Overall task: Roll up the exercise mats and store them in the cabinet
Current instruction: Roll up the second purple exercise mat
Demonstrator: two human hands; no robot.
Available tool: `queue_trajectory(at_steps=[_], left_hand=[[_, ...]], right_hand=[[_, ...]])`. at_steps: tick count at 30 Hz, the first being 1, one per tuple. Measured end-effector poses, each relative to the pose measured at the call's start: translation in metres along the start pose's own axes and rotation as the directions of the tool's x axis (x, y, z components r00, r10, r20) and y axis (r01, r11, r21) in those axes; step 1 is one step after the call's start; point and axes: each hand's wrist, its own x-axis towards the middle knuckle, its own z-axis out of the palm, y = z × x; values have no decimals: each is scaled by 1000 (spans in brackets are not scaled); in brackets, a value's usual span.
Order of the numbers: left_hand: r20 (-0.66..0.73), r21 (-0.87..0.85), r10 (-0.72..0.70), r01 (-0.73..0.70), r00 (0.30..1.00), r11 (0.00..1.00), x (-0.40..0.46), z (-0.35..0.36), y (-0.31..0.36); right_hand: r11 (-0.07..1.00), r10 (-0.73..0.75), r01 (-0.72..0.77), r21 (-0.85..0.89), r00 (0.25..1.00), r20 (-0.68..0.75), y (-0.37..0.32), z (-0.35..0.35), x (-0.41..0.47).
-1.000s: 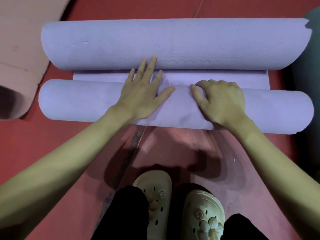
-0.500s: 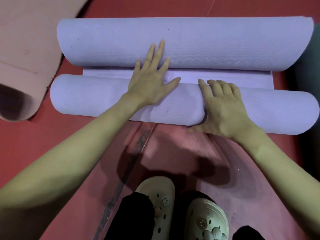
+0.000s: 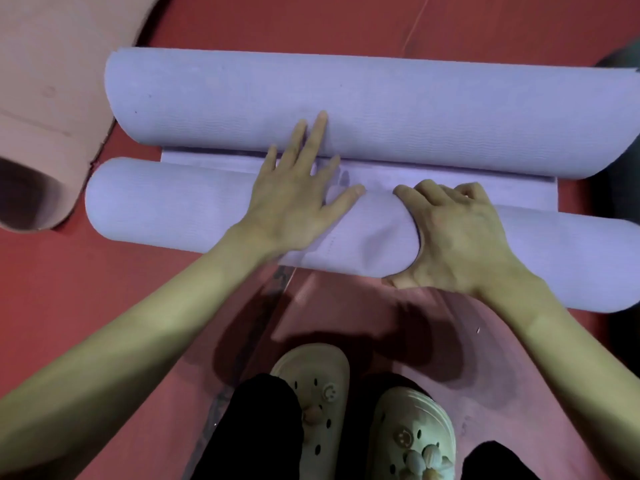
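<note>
Since the earlier frame, both hands had moved a little forward on the near roll, and the fingers of the left hand (image 3: 294,206) now reached over the flat strip onto the far curl (image 3: 346,109) of the purple mat (image 3: 166,209). The right hand (image 3: 457,237) had gone lower on the roll; its thumb now lay under the near side, and the roll was dented there.

Left grip: fingers straight and apart, palm pressing on top of the roll, holding nothing. Right grip: fingers curled over the top and thumb below, so it was clamped on the roll.

The mat lay on the red floor (image 3: 69,289) across the middle of the frame. Its long axis ran from left to right, across the line of the arms, with both hands near the middle of its length. The flat strip (image 3: 433,176) between the rolled part and the far curl was narrow, and it lay straight ahead of the hands, toward the top of the frame. I judge that the next push should go that way, with both hands equal, or the roll would turn askew.

At the upper left lay a pink mat (image 3: 52,98), partly curled. At the bottom were two pale clogs (image 3: 311,386).
</note>
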Motion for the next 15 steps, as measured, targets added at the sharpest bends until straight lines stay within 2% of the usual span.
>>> queue_trajectory(at_steps=[6, 11, 13, 15], left_hand=[[-29, 2, 31, -31, 999, 1000, -41, 13, 10], [-38, 26, 60, -59, 997, 998, -30, 16, 7], [-26, 60, 47, -45, 999, 997, -18, 14, 6], [-9, 75, 31, -31, 999, 997, -6, 12, 5]], right_hand=[[1000, -5, 1, 25, 988, 156, -8, -5, -18], [993, 14, -49, 106, 951, 308, -4, -14, -6], [993, 35, -64, 99, 961, 275, -4, -16, -6], [993, 63, -79, 91, 984, 164, -6, -16, -12]])
